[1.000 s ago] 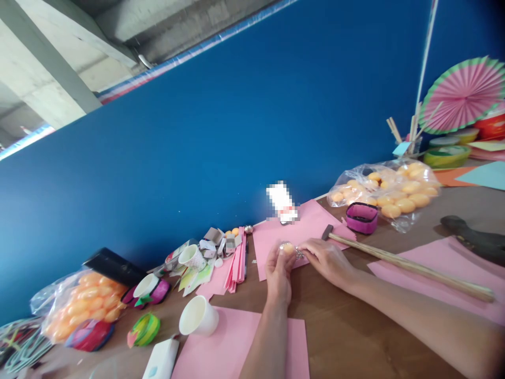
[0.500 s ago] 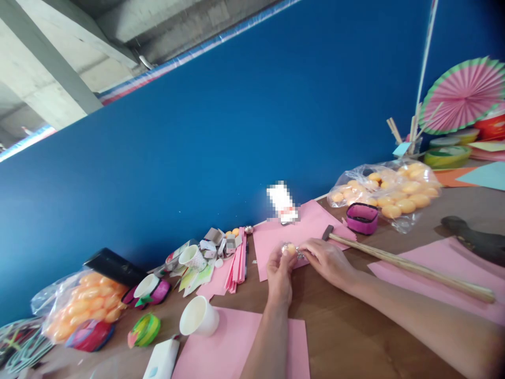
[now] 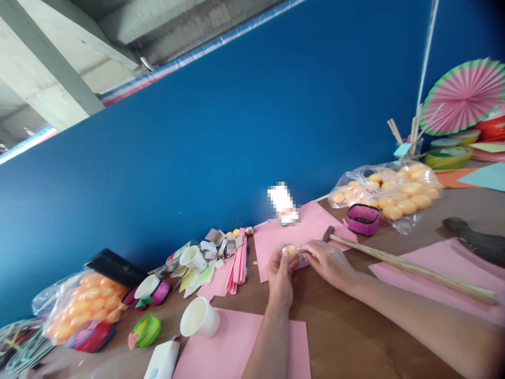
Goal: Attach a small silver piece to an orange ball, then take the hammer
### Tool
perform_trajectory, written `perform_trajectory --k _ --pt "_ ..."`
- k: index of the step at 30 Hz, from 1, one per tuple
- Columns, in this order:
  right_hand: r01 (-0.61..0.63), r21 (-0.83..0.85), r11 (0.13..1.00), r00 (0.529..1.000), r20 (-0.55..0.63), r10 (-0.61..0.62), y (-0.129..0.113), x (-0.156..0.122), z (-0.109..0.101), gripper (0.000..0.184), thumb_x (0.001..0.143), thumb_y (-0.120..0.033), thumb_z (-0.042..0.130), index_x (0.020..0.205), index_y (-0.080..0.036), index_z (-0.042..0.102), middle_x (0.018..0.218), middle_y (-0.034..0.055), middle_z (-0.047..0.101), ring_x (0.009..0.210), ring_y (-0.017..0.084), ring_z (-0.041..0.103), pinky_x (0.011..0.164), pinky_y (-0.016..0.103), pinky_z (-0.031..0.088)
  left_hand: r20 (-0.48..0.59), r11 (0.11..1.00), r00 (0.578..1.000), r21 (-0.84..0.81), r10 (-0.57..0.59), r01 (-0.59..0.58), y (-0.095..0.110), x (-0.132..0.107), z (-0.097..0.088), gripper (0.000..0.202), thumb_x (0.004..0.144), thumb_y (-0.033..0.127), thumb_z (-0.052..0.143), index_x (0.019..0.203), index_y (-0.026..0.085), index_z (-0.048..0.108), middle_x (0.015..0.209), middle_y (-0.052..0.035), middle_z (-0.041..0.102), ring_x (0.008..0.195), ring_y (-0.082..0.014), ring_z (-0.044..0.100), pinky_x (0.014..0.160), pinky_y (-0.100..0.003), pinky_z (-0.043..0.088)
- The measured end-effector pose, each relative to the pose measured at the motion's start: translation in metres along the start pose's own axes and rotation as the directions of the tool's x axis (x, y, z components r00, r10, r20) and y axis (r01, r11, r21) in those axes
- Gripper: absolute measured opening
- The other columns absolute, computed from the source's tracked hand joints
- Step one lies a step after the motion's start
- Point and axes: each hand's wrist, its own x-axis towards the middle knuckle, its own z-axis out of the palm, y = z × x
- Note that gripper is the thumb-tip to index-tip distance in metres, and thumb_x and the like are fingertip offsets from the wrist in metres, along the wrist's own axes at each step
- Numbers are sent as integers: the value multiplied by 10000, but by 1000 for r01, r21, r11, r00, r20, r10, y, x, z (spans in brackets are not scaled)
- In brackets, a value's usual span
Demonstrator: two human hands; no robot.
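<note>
Table, beside the hammer: left hand and right hand fingers still pinch the orange ball, barely moved.

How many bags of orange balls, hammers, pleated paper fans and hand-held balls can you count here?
Bags of orange balls: 2
Hammers: 1
Pleated paper fans: 1
Held orange ball: 1
Total: 5

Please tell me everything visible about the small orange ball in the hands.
The small orange ball is round and smooth, seemingly light plastic. Something shiny and silvery clings to its sides, too blurred to identify. The left hand holds it from below; the right hand pinches at its right side. It is held over the edge of a pink paper sheet.
</note>
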Motion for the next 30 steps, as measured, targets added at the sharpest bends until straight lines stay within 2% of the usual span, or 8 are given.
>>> perform_trajectory --k 9,23,30 --pt "-2 -16 1000 1000 21 2 1 0 1 138 830 -121 426 856 -201 535 837 37 612 794 164 579 681 272 442 25 1000 1000 -6 6 -6 0 0 -1 335 734 312 598 1036 168 581 990 -81 642 852 -150 609 782 -283 451" --pt "-9 -4 1000 1000 -11 9 1 -1 1 134 819 -130 438 851 -203 546 838 33 622 786 159 589 672 266 445 -12 1000 1000 17 -2 2 0 1 0 363 690 347 633 1006 171 600 951 -72 650 814 -153 619 761 -284 456" --pt "-17 -14 1000 1000 13 17 0 -2 -1 128 827 -135 426 847 -202 533 819 38 614 771 167 580 660 274 442 16 1000 1000 8 5 -5 1 1 0 348 707 340 619 1009 168 596 953 -74 649 811 -149 619 773 -290 455"
